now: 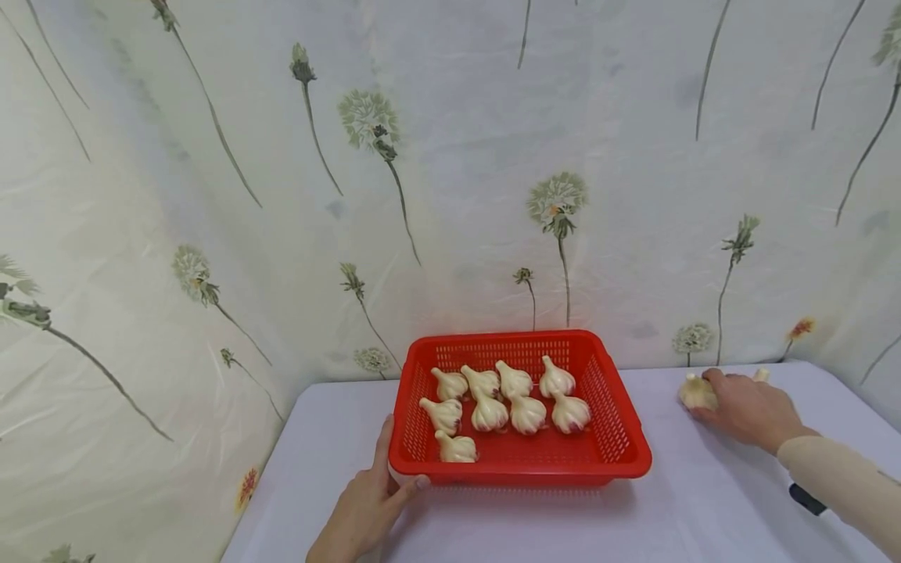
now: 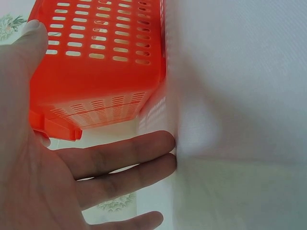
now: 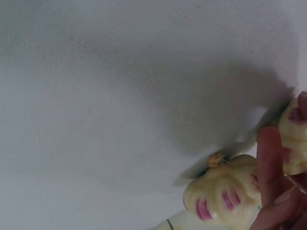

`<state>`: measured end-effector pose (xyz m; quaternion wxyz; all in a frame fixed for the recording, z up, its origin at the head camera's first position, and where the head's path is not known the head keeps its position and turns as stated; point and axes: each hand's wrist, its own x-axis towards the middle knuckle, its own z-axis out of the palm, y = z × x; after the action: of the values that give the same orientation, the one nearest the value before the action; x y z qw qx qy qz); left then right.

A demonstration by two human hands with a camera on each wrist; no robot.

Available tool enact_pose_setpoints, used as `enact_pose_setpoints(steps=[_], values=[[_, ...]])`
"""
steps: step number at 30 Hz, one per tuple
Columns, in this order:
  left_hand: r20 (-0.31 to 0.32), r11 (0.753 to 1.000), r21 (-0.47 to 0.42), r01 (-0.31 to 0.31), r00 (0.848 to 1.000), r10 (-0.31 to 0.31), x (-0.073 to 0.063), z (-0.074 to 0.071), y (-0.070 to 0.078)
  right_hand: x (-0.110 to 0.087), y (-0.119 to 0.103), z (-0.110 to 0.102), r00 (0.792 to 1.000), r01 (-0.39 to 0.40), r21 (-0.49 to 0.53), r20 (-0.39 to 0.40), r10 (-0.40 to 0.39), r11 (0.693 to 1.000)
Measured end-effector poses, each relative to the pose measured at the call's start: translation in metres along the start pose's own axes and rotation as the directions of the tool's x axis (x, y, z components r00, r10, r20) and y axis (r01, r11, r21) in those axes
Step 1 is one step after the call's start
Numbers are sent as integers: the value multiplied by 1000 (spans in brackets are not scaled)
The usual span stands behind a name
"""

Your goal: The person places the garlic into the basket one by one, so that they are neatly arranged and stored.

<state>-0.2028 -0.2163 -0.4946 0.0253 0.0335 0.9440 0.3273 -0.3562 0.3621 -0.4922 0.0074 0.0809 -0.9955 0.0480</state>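
Observation:
A red plastic basket (image 1: 521, 469) with slotted walls stands on the table, holding several white garlic bulbs (image 1: 528, 414) with purplish marks. My left hand (image 1: 366, 496) rests at its near left corner, thumb along the front and index finger along the left side. In the left wrist view the other fingers (image 2: 124, 153) extend straight below the basket wall (image 2: 96, 76). To the right of the basket, my right hand (image 1: 749, 407) grips a garlic bulb (image 1: 697, 392). A second bulb (image 1: 762, 375) peeks out behind that hand. Two bulbs show in the right wrist view, one (image 3: 293, 136) between the fingers and another (image 3: 223, 191) beside them.
A white cloth covers the table (image 1: 676, 500). Behind and to the left hangs a pale curtain (image 1: 464, 195) printed with dandelions, close to the basket's back edge. A small dark object (image 1: 807, 499) shows under the right sleeve (image 1: 838, 485).

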Motion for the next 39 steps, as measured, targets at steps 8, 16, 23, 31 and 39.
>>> enact_pose_setpoints(steps=[8, 16, 23, 31, 39], values=[[14, 1000, -7, 21, 1000, -21, -1, -1, 2, 0, -1, -5, 999, 8, 24, -33, -7, 1000], [3, 1000, 1, 12, 1000, -12, -2, -2, 1, -3, -5, -19, 998, 20, 73, -69, -15, 997], [28, 999, -18, 39, 999, -38, -1, -2, 1, -3, -16, -35, 999, 3, 129, -50, 3, 992], [30, 999, -18, 45, 999, -45, -1, -2, 1, -5, -49, -59, 999, 29, 212, -28, -23, 977], [13, 1000, -14, 23, 1000, -23, -1, -1, 3, -4, -81, -83, 994, 113, 324, -27, -110, 939]])
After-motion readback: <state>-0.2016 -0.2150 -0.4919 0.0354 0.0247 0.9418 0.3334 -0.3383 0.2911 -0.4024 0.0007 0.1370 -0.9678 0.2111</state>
